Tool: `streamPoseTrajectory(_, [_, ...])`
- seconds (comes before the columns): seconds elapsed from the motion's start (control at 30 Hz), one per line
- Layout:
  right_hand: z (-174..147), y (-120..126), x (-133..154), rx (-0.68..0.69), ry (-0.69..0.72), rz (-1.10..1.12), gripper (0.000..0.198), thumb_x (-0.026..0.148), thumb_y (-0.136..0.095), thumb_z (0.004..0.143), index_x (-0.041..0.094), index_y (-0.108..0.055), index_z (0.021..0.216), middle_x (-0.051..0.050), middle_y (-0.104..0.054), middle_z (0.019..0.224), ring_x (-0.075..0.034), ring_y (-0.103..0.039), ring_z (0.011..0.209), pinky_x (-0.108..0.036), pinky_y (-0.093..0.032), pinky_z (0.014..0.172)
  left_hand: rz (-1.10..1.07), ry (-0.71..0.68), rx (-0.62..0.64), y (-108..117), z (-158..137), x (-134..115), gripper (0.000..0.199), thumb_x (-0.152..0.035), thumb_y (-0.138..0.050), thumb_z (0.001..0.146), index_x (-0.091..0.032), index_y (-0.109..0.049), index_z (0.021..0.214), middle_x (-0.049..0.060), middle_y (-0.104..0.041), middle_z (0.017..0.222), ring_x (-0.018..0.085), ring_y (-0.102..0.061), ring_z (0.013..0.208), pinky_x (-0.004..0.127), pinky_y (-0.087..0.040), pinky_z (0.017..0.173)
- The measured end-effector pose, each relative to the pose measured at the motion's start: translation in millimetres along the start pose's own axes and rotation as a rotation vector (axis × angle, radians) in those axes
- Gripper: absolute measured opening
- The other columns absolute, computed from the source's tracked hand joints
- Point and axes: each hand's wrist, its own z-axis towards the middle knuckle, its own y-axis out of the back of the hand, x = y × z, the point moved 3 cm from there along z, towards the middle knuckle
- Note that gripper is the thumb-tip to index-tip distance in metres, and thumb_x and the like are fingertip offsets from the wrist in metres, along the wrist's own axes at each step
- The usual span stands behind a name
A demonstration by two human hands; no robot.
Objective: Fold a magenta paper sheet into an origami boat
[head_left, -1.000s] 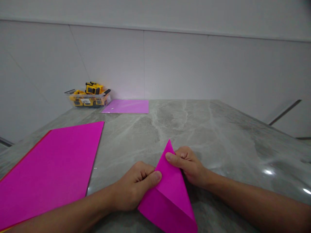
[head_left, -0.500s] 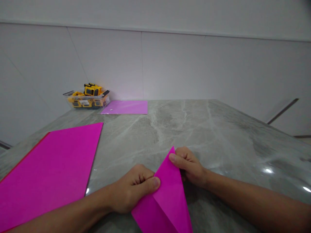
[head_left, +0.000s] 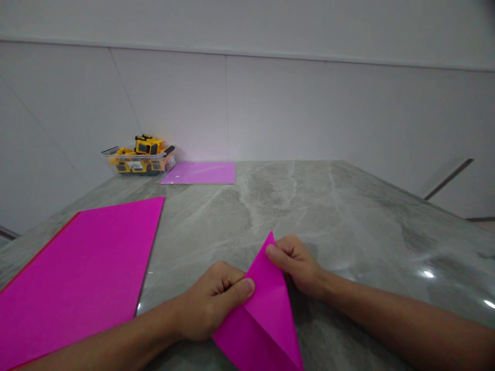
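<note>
A bright pink folded sheet of paper [head_left: 266, 304] is held between my two hands, with its pointed tip facing away from me. My left hand [head_left: 214, 299] is closed on the paper's left edge, thumb lying on top. Near the tip, my right hand [head_left: 296, 263] pinches the right edge between thumb and curled fingers. A fold line runs slantwise across the lower part of the paper. Its near end is cut off by the bottom of the view.
A stack of pink paper [head_left: 88, 268] with a red edge lies at the left on the grey marbled table [head_left: 348, 232]. At the far left stands a clear plastic box [head_left: 141, 164] of yellow toy trucks, beside a lilac packet [head_left: 204, 172] near the wall.
My right hand and the paper's tip have shifted slightly to the left. My left hand keeps its grip in nearly the same spot.
</note>
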Motion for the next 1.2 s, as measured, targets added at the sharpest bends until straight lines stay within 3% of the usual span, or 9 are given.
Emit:
streamPoseTrajectory(0.33, [-4, -4, -4, 0.074, -0.039, 0.097, 0.059, 0.062, -0.052, 0.085, 0.017, -0.043, 0.048, 0.004, -0.04, 0.044, -0.005, -0.032, 0.037, -0.021, -0.021, 0.038, -0.058, -0.06, -0.033, 0, 1, 3, 0.057, -0.06, -0.045, 0.09, -0.019, -0.033, 0.051, -0.006, -0.029, 0.047, 0.006, -0.022, 0.042, 0.024, -0.016, 0.041])
streamPoseTrajectory(0.47, [-6, -20, 0, 0.185, -0.041, 0.035, 0.06, 0.06, -0.053, 0.086, 0.018, -0.036, 0.046, 0.007, -0.032, 0.043, -0.003, -0.026, 0.037, -0.02, -0.016, 0.036, -0.072, -0.144, -0.18, 1, 8, 0, 0.056, -0.064, -0.045, 0.087, -0.019, -0.036, 0.055, -0.006, -0.027, 0.053, 0.008, -0.021, 0.048, 0.025, -0.016, 0.046])
streamPoseTrajectory(0.6, [-8, -34, 2, 0.299, -0.039, 0.002, 0.061, 0.058, -0.054, 0.087, 0.018, -0.032, 0.046, 0.008, -0.026, 0.043, -0.002, -0.022, 0.038, -0.019, -0.015, 0.036, 0.001, -0.083, -0.23, 0, 11, -5, 0.056, -0.061, -0.043, 0.088, -0.019, -0.036, 0.052, -0.005, -0.027, 0.053, 0.009, -0.023, 0.049, 0.025, -0.019, 0.046])
streamPoseTrajectory(0.7, [-8, -36, 4, 0.331, -0.067, -0.024, 0.061, 0.059, -0.051, 0.089, 0.018, -0.033, 0.047, 0.008, -0.026, 0.044, -0.003, -0.022, 0.039, -0.019, -0.016, 0.037, 0.002, -0.084, -0.268, 2, 9, -5, 0.054, -0.058, -0.044, 0.088, -0.019, -0.035, 0.051, -0.005, -0.028, 0.051, 0.009, -0.024, 0.048, 0.025, -0.02, 0.046])
streamPoseTrajectory(0.8, [-7, -34, 8, 0.379, -0.089, -0.079, 0.06, 0.06, -0.044, 0.092, 0.018, -0.034, 0.05, 0.007, -0.028, 0.046, -0.003, -0.024, 0.04, -0.018, -0.018, 0.037, 0.02, -0.123, -0.424, 9, 3, 0, 0.052, -0.054, -0.045, 0.089, -0.019, -0.036, 0.051, -0.005, -0.029, 0.051, 0.009, -0.025, 0.048, 0.025, -0.02, 0.045])
streamPoseTrajectory(0.9, [-8, -32, 11, 0.425, -0.087, -0.127, 0.06, 0.06, -0.041, 0.093, 0.019, -0.033, 0.051, 0.007, -0.029, 0.047, -0.003, -0.024, 0.042, -0.018, -0.02, 0.037, 0.022, -0.153, -0.499, 11, 0, 3, 0.051, -0.051, -0.043, 0.091, -0.019, -0.038, 0.051, -0.005, -0.031, 0.05, 0.009, -0.027, 0.047, 0.024, -0.021, 0.045])
streamPoseTrajectory(1.07, [-8, -31, 7, 0.333, -0.04, -0.232, 0.061, 0.06, -0.038, 0.094, 0.02, -0.03, 0.048, 0.007, -0.025, 0.045, -0.003, -0.022, 0.039, -0.019, -0.017, 0.036, 0.038, -0.114, -0.562, 5, 5, -3, 0.045, -0.049, -0.045, 0.091, -0.018, -0.043, 0.057, -0.004, -0.038, 0.055, 0.01, -0.034, 0.052, 0.023, -0.03, 0.048])
streamPoseTrajectory(1.2, [-6, -32, 6, 0.283, -0.081, -0.268, 0.062, 0.062, -0.037, 0.092, 0.021, -0.028, 0.047, 0.006, -0.025, 0.045, -0.004, -0.022, 0.039, -0.02, -0.017, 0.035, -0.023, -0.059, -0.723, 6, 4, -3, 0.042, -0.05, -0.05, 0.087, -0.018, -0.046, 0.06, -0.004, -0.043, 0.058, 0.011, -0.037, 0.055, 0.023, -0.033, 0.049])
